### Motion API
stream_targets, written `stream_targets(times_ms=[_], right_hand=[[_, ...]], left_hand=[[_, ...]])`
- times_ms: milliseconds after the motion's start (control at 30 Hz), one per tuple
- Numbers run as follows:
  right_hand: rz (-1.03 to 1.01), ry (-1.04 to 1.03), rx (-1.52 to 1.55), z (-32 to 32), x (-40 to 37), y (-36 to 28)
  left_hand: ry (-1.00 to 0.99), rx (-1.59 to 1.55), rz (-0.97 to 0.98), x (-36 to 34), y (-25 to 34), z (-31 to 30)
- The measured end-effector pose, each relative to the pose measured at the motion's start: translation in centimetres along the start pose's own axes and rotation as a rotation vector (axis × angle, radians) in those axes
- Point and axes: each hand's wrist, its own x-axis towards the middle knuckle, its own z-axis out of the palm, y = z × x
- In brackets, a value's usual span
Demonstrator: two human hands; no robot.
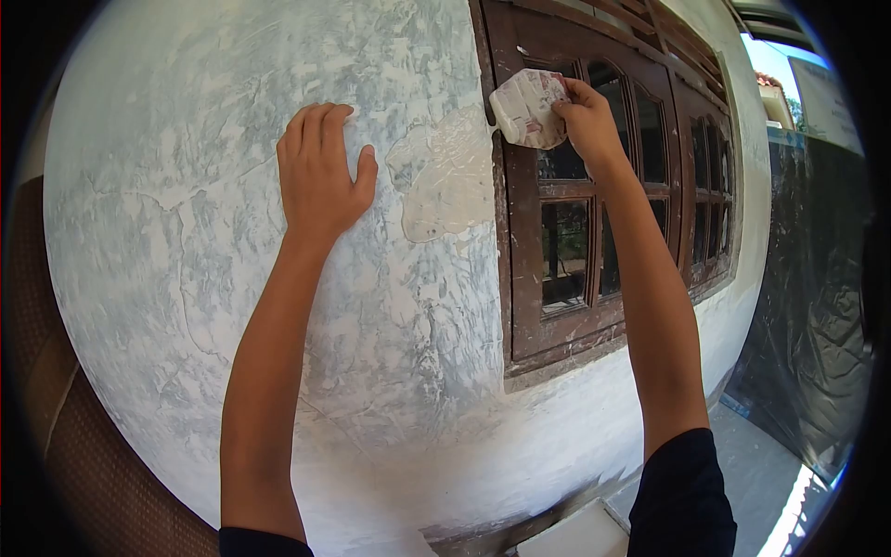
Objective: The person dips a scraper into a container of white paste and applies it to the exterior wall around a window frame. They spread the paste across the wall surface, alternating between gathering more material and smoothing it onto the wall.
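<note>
My left hand [323, 172] lies against the white and grey wall [232, 241], fingers stretched upward and thumb apart, holding nothing. In my right hand [591, 121] is a flat, many-cornered off-white piece with reddish-brown patches [527, 109], pinched at its right side between thumb and fingers. Its left edge is right by the window frame's edge, where the wall meets the brown wood. Between my hands is a smooth beige patch [445, 176] on the wall, wet-looking and ridged at the top.
The brown wooden window [603, 209] with glass panes is at the right, its frame flecked with white. A dark plastic sheet [798, 297] hangs farther right above a grey floor [756, 473]. Low in front is a pale slab [575, 534]. A brown dotted surface [121, 464] borders the left.
</note>
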Motion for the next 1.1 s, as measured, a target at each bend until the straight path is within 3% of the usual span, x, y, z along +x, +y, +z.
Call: stream_targets(times_ms=[167, 300, 400, 467, 667, 933, 1100], right_hand=[[-0.121, -0.247, -0.203, 2.2, -0.1, 0.4], [-0.091, 0.055, -0.224, 1.9, 2.6, -1.0], [-0.096, -0.009, -0.132, 1.7, 1.9, -3.1], [-0.199, -0.194, -0.054, 1.3, 1.5, -3.5], [-0.115, -0.401, 0.059, -0.9, 0.9, -1.2], [-0.038, -0.586, -0.016, -2.7, 0.6, 0.9], [-0.148, -0.623, -0.117, -0.2, 1.5, -2.0]], left_hand=[[0.002, 0.008, -0.002, 0.0, 0.2, -0.1], [0.01, 0.004, -0.011, 0.0, 0.1, -0.1], [0.024, -0.005, -0.01, 0.1, 0.0, 0.0], [0.026, -0.009, -0.015, 0.0, 0.1, 0.0], [0.038, 0.001, -0.006, 0.1, 0.1, 0.0], [0.04, 0.013, -0.004, 0.0, 0.0, 0.1], [0.02, 0.005, -0.019, 0.0, 0.1, -0.1]])
